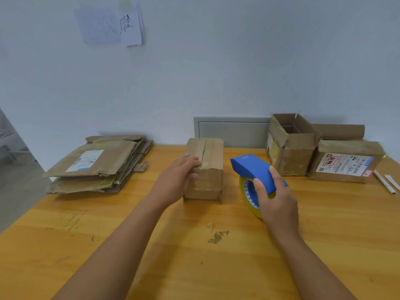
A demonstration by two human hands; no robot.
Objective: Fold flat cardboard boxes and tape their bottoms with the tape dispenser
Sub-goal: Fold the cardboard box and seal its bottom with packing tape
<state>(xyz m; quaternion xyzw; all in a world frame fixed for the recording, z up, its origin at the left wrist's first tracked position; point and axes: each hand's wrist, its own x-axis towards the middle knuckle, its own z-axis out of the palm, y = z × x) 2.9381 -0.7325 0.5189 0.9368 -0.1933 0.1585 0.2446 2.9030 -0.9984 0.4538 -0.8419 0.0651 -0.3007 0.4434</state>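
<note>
A small folded cardboard box (pixel 211 167) stands in the middle of the wooden table (pixel 151 245), its closed flaps facing up with a seam along the top. My left hand (pixel 180 177) holds its near left corner, fingers over the top flap and thumb on the front face. To the right of the box, my right hand (pixel 276 202) grips a blue tape dispenser (pixel 253 168) with a yellowish tape roll, held just above the table. The dispenser is apart from the box.
A stack of flat cardboard boxes (pixel 97 165) lies at the back left. Two assembled boxes, one open-topped (pixel 292 148) and one with a shipping label (pixel 346 163), stand at the back right. Two white sticks (pixel 384 181) lie near the right edge. Wall behind.
</note>
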